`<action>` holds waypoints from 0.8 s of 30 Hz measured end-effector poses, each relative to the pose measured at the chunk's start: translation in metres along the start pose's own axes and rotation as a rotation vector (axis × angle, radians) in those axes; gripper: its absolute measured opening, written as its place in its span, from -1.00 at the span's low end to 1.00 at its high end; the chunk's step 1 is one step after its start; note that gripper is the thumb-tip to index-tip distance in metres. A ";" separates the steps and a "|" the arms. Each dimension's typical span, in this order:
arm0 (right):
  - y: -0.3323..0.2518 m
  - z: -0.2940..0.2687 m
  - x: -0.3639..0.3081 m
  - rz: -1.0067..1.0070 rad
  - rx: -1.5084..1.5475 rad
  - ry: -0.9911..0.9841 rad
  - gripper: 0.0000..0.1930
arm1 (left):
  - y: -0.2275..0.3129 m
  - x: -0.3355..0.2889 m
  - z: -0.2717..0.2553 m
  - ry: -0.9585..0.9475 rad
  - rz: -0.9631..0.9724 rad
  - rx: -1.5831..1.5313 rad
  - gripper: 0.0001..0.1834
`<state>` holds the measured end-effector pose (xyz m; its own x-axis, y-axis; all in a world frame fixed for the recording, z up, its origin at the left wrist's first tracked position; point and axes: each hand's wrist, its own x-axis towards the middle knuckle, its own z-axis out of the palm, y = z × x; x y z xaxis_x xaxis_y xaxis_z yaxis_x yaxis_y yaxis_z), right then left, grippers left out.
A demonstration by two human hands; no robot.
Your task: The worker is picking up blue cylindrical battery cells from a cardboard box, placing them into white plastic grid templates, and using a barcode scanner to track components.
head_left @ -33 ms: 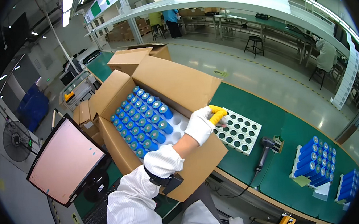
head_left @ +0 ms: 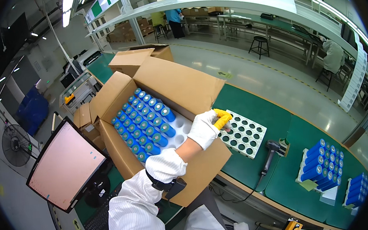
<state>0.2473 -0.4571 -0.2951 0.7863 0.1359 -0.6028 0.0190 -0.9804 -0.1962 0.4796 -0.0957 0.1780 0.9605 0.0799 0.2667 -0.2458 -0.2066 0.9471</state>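
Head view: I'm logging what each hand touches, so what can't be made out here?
In the head view:
- Left hand: hides whether it touches the perforated tray.
- Right hand: too small, near the lower edge, to tell its grip.
- Carton: its floor is covered by blue cylinders.

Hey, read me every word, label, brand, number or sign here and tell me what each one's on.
No words or numbers to quote.
Monitor screen: small print, too faint to read.
Near floor sign: black arrow; lettering too small.
Farther floor sign: arrow; nothing else legible.
Hanging white sheets: too blurred.
Blue cylindrical cells: no legible label.
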 end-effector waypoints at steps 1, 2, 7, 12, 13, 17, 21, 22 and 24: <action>0.000 0.001 0.001 -0.020 0.010 0.023 -0.52 | -0.001 0.000 0.002 -0.008 0.027 0.105 -0.81; 0.002 0.002 0.002 -0.040 0.021 0.046 -0.53 | -0.005 0.001 0.003 -0.014 0.027 0.100 -0.81; 0.001 -0.002 -0.001 -0.017 0.077 0.064 -0.54 | -0.007 0.002 0.000 0.081 0.404 0.644 -0.84; 0.007 0.003 0.001 0.000 0.072 0.059 -0.53 | -0.009 0.003 -0.001 0.062 0.431 0.732 -0.82; 0.010 0.005 0.004 -0.014 0.057 0.068 -0.53 | -0.007 0.004 0.001 0.030 0.430 0.794 -0.83; 0.003 0.001 -0.002 -0.005 0.095 0.089 -0.53 | -0.003 0.003 -0.003 -0.077 0.442 0.933 -0.83; 0.004 0.004 0.003 -0.041 0.051 0.093 -0.52 | -0.009 0.008 -0.005 -0.197 0.412 0.850 -0.83; 0.005 0.004 0.002 -0.047 0.045 0.100 -0.51 | -0.008 0.008 -0.004 -0.233 0.390 0.927 -0.82; 0.006 0.009 0.003 -0.052 0.039 0.108 -0.50 | -0.008 0.009 -0.004 -0.270 0.367 1.005 -0.82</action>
<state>0.2447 -0.4613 -0.3049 0.8467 0.1683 -0.5048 0.0390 -0.9658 -0.2564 0.4893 -0.0895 0.1738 0.8778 -0.3389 0.3386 -0.4212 -0.8828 0.2082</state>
